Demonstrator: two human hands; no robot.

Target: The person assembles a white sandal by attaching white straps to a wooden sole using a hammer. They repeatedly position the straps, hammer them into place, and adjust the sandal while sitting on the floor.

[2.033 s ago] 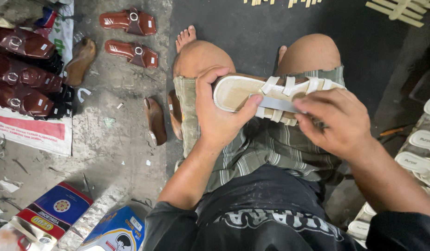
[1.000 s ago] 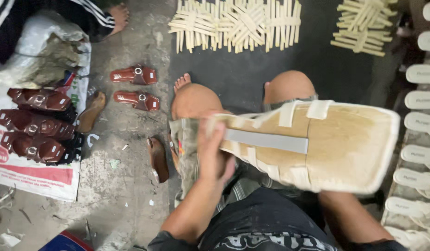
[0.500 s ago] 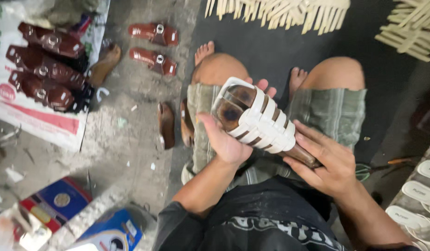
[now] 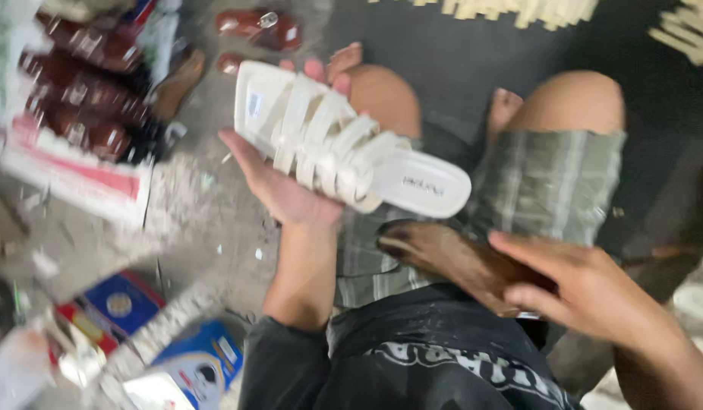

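My left hand (image 4: 279, 186) lies palm up under a white sandal (image 4: 344, 144) with several straps and grips its toe end; the sandal faces strap side up, its heel pointing right above my lap. Lower right, my right hand (image 4: 587, 292) is closed around a brown, stained, brush-like tool (image 4: 450, 262) whose tip points left, just under the sandal's heel and not touching it. I sit on the floor with bare knees (image 4: 587, 99) and plaid shorts (image 4: 545, 186).
Dark brown sandals (image 4: 86, 91) lie in rows on printed paper at the upper left, with another pair (image 4: 260, 23) further up. Blue and red boxes (image 4: 188, 368) sit at the lower left. Pale strips (image 4: 511, 7) lie on a dark mat at the top.
The sandal has been turned strap side up and carried left in my left hand. My right hand has come off the sandal and dropped to the lower right with the brown tool.
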